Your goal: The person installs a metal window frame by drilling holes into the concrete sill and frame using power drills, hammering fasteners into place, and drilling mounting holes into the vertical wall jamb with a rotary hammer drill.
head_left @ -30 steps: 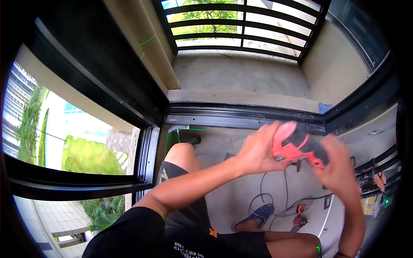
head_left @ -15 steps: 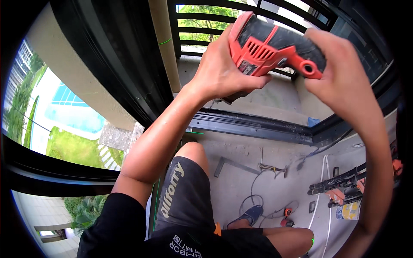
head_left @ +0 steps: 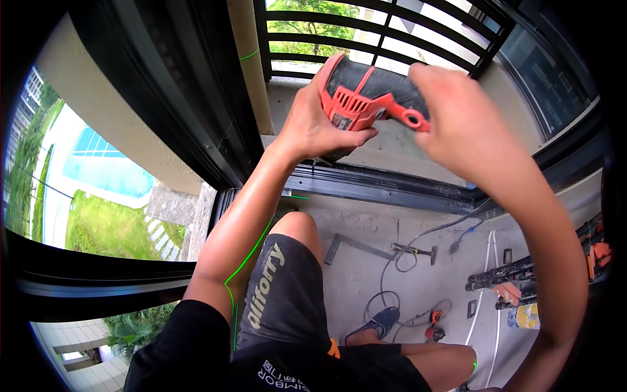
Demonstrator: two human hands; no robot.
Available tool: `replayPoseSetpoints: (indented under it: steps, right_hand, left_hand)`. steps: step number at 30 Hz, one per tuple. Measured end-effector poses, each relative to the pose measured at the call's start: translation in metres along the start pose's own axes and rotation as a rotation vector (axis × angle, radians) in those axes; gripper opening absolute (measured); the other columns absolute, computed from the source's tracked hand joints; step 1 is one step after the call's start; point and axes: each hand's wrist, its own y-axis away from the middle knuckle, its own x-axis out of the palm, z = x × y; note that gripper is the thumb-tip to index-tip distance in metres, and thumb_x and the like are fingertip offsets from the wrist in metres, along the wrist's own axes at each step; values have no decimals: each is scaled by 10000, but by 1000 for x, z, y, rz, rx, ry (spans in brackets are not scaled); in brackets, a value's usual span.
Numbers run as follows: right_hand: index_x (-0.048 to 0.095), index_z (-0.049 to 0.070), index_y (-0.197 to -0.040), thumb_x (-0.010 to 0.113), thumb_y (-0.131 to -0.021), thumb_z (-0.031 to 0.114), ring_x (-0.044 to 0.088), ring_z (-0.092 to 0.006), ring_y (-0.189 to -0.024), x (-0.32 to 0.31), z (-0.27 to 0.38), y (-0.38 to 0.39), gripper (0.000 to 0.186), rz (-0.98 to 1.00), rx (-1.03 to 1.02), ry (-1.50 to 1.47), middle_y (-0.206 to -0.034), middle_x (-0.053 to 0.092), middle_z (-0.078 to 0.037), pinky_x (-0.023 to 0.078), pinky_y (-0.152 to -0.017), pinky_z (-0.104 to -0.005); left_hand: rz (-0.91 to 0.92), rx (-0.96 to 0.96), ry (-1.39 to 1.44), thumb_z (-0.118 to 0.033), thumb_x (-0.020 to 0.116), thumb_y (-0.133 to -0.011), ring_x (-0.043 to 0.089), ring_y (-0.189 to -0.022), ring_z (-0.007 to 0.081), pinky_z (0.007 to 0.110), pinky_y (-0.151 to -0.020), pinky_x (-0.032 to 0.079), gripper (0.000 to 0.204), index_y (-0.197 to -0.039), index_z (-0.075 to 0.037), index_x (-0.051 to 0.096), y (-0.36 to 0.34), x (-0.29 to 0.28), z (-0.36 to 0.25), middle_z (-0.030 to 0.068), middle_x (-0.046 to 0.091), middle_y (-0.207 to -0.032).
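A red and black power drill (head_left: 375, 88) is held up in front of me, above the dark metal frame rail (head_left: 385, 187). My left hand (head_left: 307, 121) is closed round its front end, thumb stretched along the near side. My right hand (head_left: 460, 117), slightly blurred, wraps the rear handle; the trigger is hidden. Below my left hand a thin bit (head_left: 313, 168) seems to point down toward the rail; whether it touches, I cannot tell.
A metal square (head_left: 334, 248), a hammer-like tool (head_left: 418, 251), a cable (head_left: 384, 281) and a small red tool (head_left: 435, 326) lie on the floor. Black tripod-like legs (head_left: 496, 277) stand right. Black railings (head_left: 366, 26) cross the far side. A green laser line falls on my left arm.
Both hands have brought the drill left and down, closer to the rail. The green laser line now shows brightly across my left arm. Both grips stay the same.
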Motion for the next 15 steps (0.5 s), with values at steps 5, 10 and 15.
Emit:
replayPoseSetpoints:
  steps: [5,10,15]
  right_hand:
    - [668,-80,-943,749,-787,130,744,-433,-809,5,19,-20,274,191,92,-56,-831,719,-279,616,-759,-487]
    - [651,-65,-914,793,-848,182,724,-259,-653,-12,33,-58,292,693,422,-278,-747,696,-166,590,-654,-411]
    - [647,-54,-870,751,-845,127,675,-156,-564,3,18,-71,210,777,535,-613,-697,676,-84,562,-524,-322]
  left_hand:
    - [22,39,26,-360,1003,-602,677,-1159,224,367,-1059,516,1161,-1535,27,431,8,-9,15,146,695,-1265]
    - [-74,-3,380,-274,630,-1031,666,-847,112,270,-790,541,311,-1114,17,702,-24,-14,-24,70,727,-917]
    - [-210,-42,312,-299,585,-1078,596,-705,67,245,-680,493,414,-879,31,737,-35,-5,-20,25,690,-765]
